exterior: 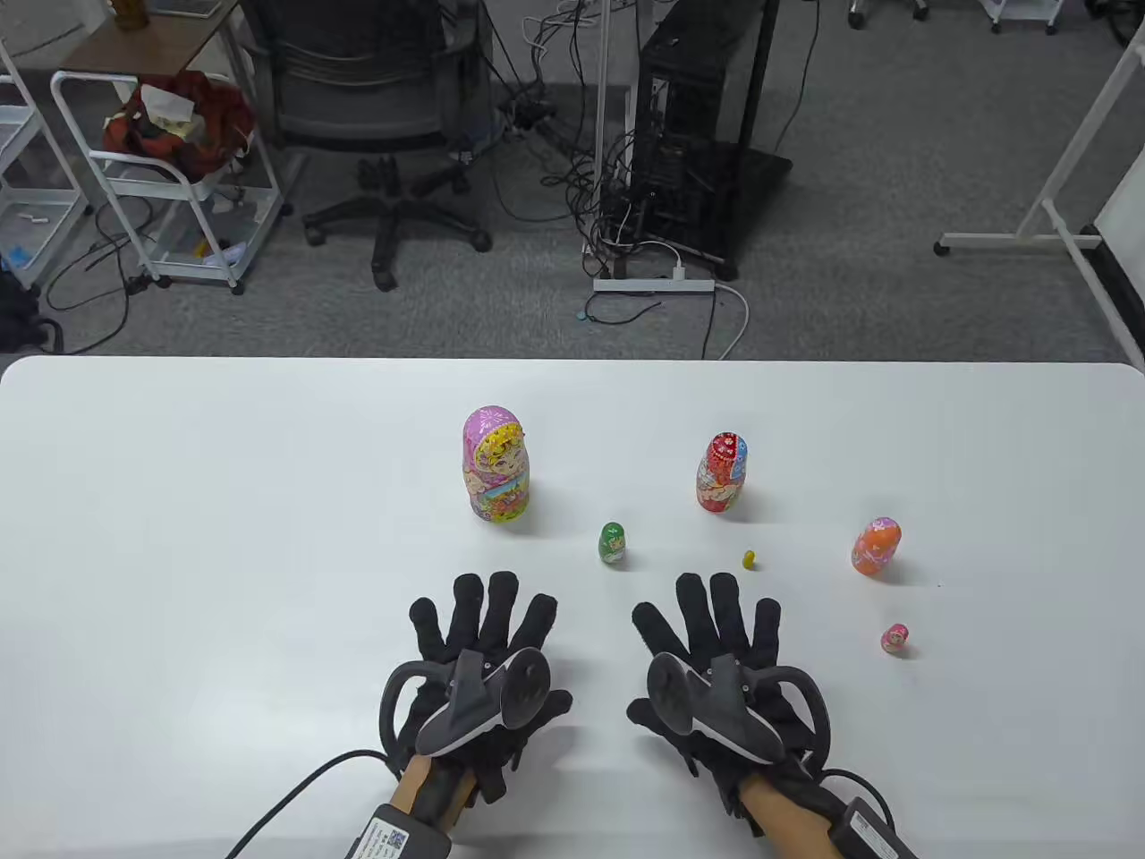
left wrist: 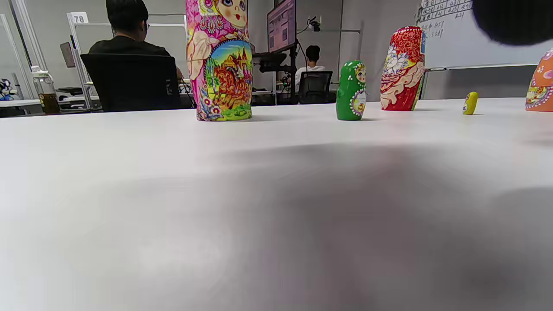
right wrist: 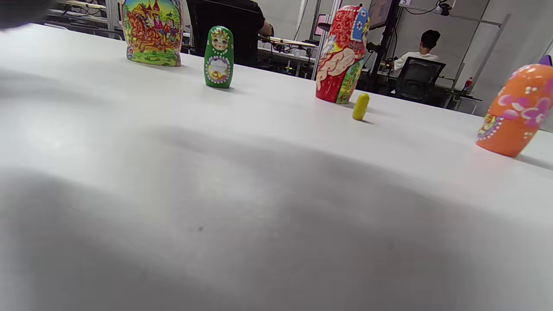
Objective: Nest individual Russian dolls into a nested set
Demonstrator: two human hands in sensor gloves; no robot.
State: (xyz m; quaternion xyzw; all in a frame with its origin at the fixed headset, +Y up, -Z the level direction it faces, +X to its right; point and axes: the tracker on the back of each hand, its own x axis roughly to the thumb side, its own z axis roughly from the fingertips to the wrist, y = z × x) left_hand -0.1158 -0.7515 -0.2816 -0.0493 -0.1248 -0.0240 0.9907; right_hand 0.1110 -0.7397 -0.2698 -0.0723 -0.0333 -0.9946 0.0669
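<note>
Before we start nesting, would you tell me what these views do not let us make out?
- Large pink doll: head cut off by the top edge in both wrist views.
- Small pink doll: outside both wrist views; pattern too small in table view.
- Yellow doll: face too small everywhere.
- Orange doll: cut by left wrist view's right edge.

Six Russian dolls in all, one of each colour: one large pink doll [exterior: 496, 464] ahead of the left hand [exterior: 479, 667], one green [exterior: 612, 543], one red [exterior: 722, 472], one tiny yellow [exterior: 749, 560] just beyond the right hand [exterior: 716, 667], one orange [exterior: 876, 546], one small pink [exterior: 894, 638] to its right. Two gloved hands, one tabletop [exterior: 179, 537].
</note>
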